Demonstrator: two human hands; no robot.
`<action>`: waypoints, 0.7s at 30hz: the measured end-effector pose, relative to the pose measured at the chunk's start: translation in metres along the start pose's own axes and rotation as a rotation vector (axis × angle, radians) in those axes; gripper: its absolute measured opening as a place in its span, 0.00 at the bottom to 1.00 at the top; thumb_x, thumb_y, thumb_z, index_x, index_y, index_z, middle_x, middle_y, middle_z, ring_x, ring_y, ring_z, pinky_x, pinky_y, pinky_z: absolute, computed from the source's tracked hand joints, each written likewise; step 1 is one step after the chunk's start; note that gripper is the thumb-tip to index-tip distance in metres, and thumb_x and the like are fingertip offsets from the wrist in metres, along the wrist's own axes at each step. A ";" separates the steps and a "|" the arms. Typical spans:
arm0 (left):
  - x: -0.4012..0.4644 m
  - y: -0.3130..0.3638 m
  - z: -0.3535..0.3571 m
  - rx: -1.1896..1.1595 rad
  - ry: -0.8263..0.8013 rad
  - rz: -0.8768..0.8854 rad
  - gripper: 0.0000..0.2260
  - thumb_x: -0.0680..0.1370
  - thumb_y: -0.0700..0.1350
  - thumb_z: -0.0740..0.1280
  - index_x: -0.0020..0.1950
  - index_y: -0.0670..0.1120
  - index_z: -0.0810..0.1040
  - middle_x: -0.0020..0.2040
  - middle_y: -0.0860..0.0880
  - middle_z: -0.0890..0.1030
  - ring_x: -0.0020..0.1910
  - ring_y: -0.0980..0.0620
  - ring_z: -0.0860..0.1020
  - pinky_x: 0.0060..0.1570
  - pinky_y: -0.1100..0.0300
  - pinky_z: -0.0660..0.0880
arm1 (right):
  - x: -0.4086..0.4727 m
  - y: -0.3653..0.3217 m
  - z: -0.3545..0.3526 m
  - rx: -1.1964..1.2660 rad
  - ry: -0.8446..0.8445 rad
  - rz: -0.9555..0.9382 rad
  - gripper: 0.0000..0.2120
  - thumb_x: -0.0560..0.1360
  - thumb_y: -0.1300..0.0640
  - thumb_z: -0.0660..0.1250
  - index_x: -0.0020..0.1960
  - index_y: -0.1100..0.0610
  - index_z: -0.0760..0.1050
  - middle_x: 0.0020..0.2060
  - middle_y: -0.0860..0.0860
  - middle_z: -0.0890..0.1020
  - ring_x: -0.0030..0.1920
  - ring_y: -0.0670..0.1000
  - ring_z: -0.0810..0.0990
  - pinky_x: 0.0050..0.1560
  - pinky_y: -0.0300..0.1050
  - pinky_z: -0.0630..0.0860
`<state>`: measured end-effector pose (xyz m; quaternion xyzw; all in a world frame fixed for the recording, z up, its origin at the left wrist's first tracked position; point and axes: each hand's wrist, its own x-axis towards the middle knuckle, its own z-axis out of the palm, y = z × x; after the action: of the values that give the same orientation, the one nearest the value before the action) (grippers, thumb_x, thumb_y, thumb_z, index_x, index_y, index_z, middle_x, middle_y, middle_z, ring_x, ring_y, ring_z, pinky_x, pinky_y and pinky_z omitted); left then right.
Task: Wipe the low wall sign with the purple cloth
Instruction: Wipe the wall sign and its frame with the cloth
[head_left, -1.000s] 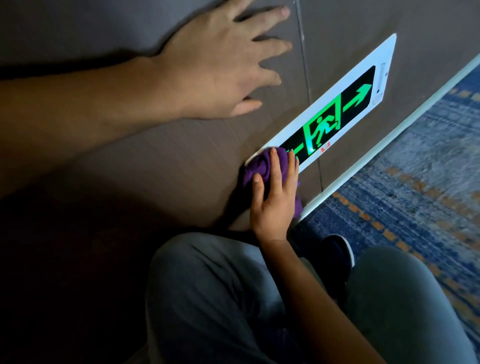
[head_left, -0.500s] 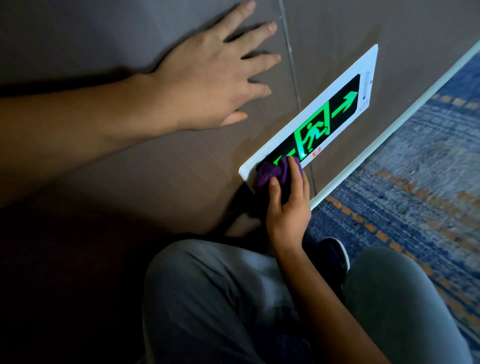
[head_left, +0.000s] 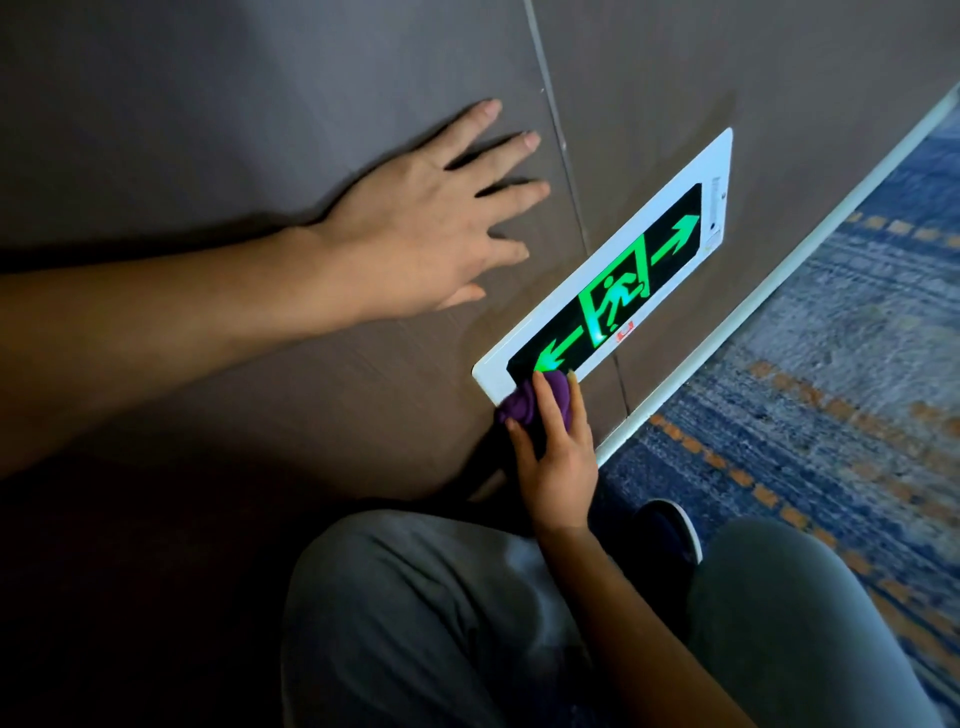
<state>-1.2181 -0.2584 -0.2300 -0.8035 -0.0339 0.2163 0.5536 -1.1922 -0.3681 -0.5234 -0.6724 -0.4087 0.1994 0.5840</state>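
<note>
The low wall sign (head_left: 670, 228) is a white-framed black panel with a glowing green running figure and two arrows, set low in the brown wall. My right hand (head_left: 558, 452) presses a bunched purple cloth (head_left: 519, 402) against the sign's lower left corner, covering the frame's edge below the left arrow. My left hand (head_left: 431, 234) lies flat on the wall above and left of the sign, fingers spread, holding nothing.
A white skirting strip (head_left: 779, 270) runs along the wall's foot beside blue carpet with orange dashes (head_left: 831, 415). My knees in grey trousers (head_left: 415, 613) and a dark shoe (head_left: 667, 525) fill the lower view. A vertical wall panel seam (head_left: 550, 114) passes behind the sign.
My right hand has slid the purple cloth down and left, from the sign's left arrow area to its lower left corner. The left arrow now shows. The left hand stays flat on the wall.
</note>
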 end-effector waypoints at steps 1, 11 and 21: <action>0.000 0.000 0.000 0.001 0.004 -0.002 0.27 0.81 0.65 0.57 0.78 0.57 0.68 0.84 0.43 0.58 0.83 0.33 0.53 0.79 0.31 0.49 | 0.002 0.002 -0.001 -0.012 -0.004 -0.002 0.29 0.77 0.49 0.74 0.76 0.44 0.71 0.80 0.52 0.67 0.73 0.59 0.74 0.62 0.57 0.80; 0.000 0.000 0.001 -0.057 0.029 -0.009 0.26 0.80 0.64 0.60 0.76 0.57 0.72 0.83 0.43 0.62 0.82 0.34 0.54 0.79 0.32 0.51 | 0.006 -0.044 0.003 0.157 0.079 -0.111 0.28 0.79 0.52 0.71 0.77 0.45 0.70 0.80 0.56 0.65 0.79 0.52 0.65 0.78 0.47 0.63; 0.006 0.028 0.008 -0.067 0.001 0.040 0.25 0.81 0.63 0.60 0.77 0.56 0.70 0.83 0.43 0.60 0.83 0.33 0.53 0.79 0.31 0.49 | -0.013 0.021 0.015 0.014 -0.004 0.094 0.30 0.78 0.55 0.73 0.78 0.44 0.69 0.81 0.54 0.64 0.75 0.60 0.71 0.68 0.55 0.74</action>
<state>-1.2207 -0.2599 -0.2594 -0.8222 -0.0248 0.2254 0.5220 -1.2042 -0.3690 -0.5496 -0.6864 -0.3762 0.2308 0.5779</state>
